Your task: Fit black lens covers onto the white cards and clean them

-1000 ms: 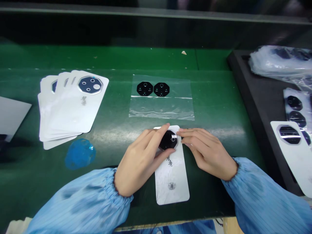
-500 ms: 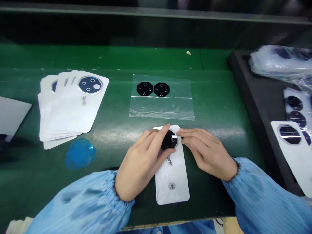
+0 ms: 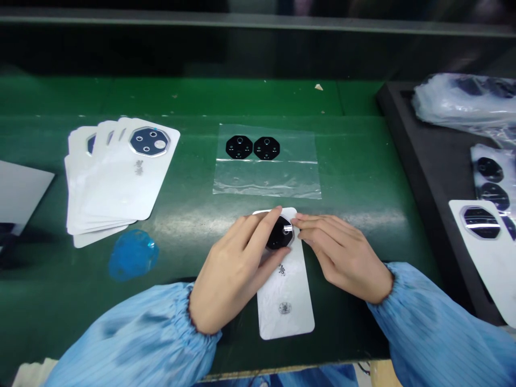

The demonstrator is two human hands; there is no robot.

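Note:
A white phone back cover (image 3: 287,293) lies flat on the green mat, with dark printed marks down its face. At its top end sits a black octagonal camera lens cover (image 3: 278,236) in a silvery frame. My left hand (image 3: 237,263) curls over it, index finger and thumb closed about its left side and partly hiding it. My right hand (image 3: 342,250) has its fingers together, their tips against the back cover's upper right edge beside the frame. Two more black octagonal lens covers (image 3: 238,147) lie side by side on a clear plastic bag (image 3: 266,180) beyond my hands.
Fanned white back covers (image 3: 116,188) are stacked at the left, near a blue film piece (image 3: 134,255). A white sheet (image 3: 22,188) lies at the far left. On the right, a dark tray (image 3: 427,177) bears bagged lens covers (image 3: 489,169) and another back cover (image 3: 487,258).
Both hands stay at the top end of the back cover, with only slight shifts of the fingers. Nothing was picked up or let go.

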